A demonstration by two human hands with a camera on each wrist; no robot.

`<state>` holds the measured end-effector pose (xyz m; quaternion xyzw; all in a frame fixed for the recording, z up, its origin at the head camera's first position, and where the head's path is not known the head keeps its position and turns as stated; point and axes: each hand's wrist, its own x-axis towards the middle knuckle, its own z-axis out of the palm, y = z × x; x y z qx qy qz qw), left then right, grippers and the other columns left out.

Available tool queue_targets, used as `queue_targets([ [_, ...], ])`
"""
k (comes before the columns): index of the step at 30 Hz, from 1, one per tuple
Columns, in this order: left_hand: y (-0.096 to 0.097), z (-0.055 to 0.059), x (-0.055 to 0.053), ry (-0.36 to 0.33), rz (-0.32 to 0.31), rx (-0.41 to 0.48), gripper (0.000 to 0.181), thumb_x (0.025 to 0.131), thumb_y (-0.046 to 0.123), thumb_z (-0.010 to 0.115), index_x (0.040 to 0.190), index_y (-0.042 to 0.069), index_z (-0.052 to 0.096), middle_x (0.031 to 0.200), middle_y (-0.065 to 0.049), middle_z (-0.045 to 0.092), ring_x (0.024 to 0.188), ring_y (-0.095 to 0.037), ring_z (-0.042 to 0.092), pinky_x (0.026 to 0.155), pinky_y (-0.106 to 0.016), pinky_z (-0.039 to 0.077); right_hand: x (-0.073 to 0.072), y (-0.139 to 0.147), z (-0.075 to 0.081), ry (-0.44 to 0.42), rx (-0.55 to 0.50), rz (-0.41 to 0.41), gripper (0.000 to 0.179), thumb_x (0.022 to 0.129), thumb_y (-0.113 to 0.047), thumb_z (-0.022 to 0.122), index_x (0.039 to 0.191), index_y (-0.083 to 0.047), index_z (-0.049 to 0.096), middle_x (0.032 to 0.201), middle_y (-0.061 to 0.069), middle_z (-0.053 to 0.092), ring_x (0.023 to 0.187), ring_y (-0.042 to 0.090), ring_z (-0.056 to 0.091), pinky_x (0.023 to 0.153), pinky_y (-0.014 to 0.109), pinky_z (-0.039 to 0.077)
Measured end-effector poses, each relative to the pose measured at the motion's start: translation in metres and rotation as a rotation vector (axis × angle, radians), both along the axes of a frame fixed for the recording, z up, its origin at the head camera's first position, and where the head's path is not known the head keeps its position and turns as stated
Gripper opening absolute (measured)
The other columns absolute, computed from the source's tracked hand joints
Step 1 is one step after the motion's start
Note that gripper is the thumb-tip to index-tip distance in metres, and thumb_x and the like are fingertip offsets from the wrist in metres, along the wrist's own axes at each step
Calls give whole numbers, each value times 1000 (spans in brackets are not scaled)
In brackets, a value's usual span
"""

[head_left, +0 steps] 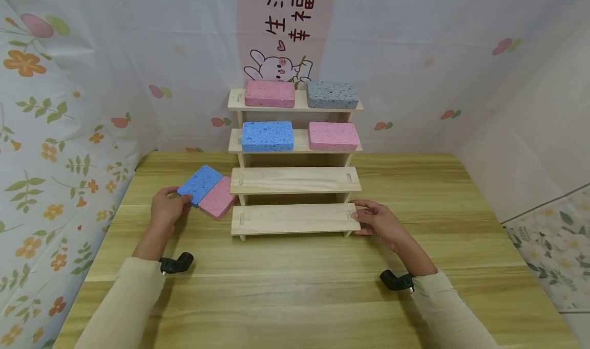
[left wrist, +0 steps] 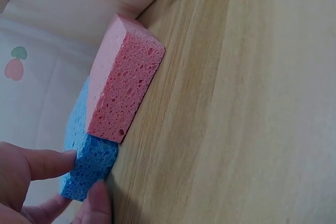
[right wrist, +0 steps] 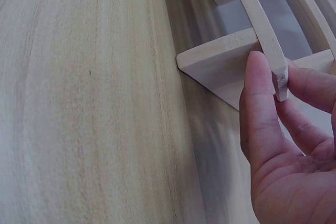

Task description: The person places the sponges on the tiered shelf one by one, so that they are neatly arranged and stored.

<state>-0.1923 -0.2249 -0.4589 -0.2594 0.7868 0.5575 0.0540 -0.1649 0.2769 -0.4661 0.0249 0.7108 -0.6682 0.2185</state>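
Note:
My left hand (head_left: 168, 209) pinches the near-left end of a blue sponge (head_left: 200, 184), thumb on one face and fingertips on the other. Against its right side lies a pink sponge (left wrist: 126, 77), its far corner close to the rack. A wooden four-tier rack (head_left: 295, 220) stands in the middle of the table. My right hand (head_left: 379, 221) grips the right end of its lowest board (right wrist: 268, 30), with the thumb above and fingers beneath. The two lower boards hold nothing.
On the top tier sit a pink sponge (head_left: 269, 94) and a grey sponge (head_left: 333, 95). The tier below bears another blue sponge (head_left: 267, 136) and another pink sponge (head_left: 333, 136). A printed cloth (head_left: 193, 83) hangs behind the wooden table (head_left: 295, 287).

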Motion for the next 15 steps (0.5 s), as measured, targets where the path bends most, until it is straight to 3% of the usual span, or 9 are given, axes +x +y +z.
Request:
queue_targets([
  [7,2,0,2,34,3,-61,57,97,18,59,146,3,35,129,-17,52,89,-10,51,64,-17,45,0,0,1,-5,-7,-3,56,97,-12,60,146,2,37,107,6,60,87,15,67,71,29,59],
  [15,-3,-3,1,142,95,16,54,92,6,64,141,6,40,106,-1,51,83,-5,50,65,-15,47,1,0,1,-8,-12,0,55,97,-12,59,146,2,36,107,6,60,87,15,67,72,29,59],
])
